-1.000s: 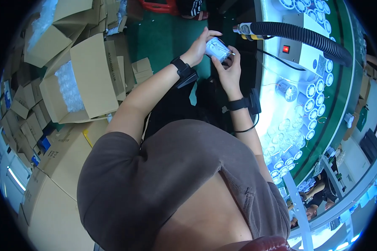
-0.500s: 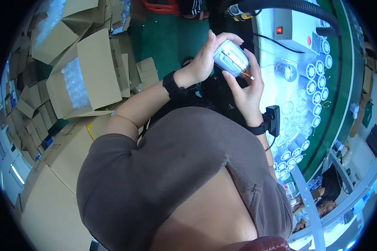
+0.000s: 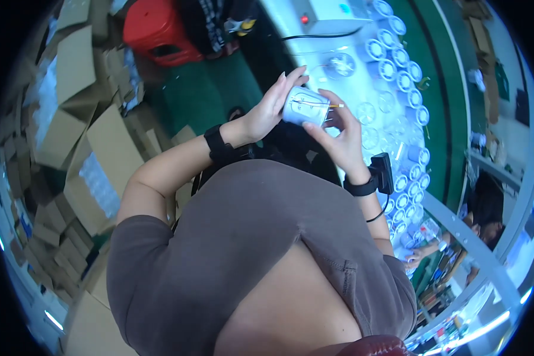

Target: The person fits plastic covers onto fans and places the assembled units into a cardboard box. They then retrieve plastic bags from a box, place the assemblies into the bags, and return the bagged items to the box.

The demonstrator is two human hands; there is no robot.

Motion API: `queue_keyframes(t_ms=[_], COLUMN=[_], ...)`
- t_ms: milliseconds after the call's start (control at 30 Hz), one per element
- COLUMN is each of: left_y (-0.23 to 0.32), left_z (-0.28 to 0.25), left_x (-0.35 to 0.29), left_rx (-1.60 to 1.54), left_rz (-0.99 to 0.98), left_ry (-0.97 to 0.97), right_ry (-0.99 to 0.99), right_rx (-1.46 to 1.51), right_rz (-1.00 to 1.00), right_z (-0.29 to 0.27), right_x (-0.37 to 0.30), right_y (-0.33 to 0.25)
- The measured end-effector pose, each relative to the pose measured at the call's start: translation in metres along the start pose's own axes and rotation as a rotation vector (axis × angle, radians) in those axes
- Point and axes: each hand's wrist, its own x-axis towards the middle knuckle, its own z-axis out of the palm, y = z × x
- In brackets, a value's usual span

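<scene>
Between my two hands is a white cylindrical housing (image 3: pixel 305 107), lying tilted, with thin dark wires along its side and a small wire plug (image 3: pixel 340 105) sticking out at its right end. My left hand (image 3: pixel 272 108) presses its palm and fingers against the housing's left end. My right hand (image 3: pixel 342 132) pinches the right end between thumb and fingers, close to the plug. Just beyond, on the lit worktable, lies a clear round plastic part (image 3: pixel 340 65). Many similar white cylinders (image 3: pixel 387 70) stand in rows to the right, with clear plastic discs (image 3: pixel 368 113) beside them.
Opened cardboard boxes (image 3: pixel 110 142) with bubble wrap (image 3: pixel 99 184) are piled at the left. A red plastic stool (image 3: pixel 160 32) stands far ahead on the green floor. A grey box with a red switch (image 3: pixel 332 16) sits at the table's far end. Another person's hand (image 3: pixel 418 255) reaches in at the right.
My hands and the housing have shifted slightly left and the housing has turned, so its wires and plug now point right. The whole view has swung, bringing the red stool further in.
</scene>
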Motion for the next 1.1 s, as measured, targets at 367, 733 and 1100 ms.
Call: queue_keyframes(t_ms=[367, 733, 1100], left_y=[-0.028, -0.019, -0.008], left_z=[-0.024, -0.028, -0.010], left_x=[0.036, 0.040, 0.050], left_rx=[0.097, 0.157, 0.216], left_rz=[-0.089, 0.020, 0.164], left_ry=[0.231, 0.277, 0.199], right_ry=[0.197, 0.370, 0.466], right_rx=[-1.263, -1.403, -0.384], right_rz=[0.035, 0.018, 0.131], right_z=[-0.089, -0.143, -0.155], right_x=[0.042, 0.089, 0.073], right_y=[0.071, 0.111, 0.086])
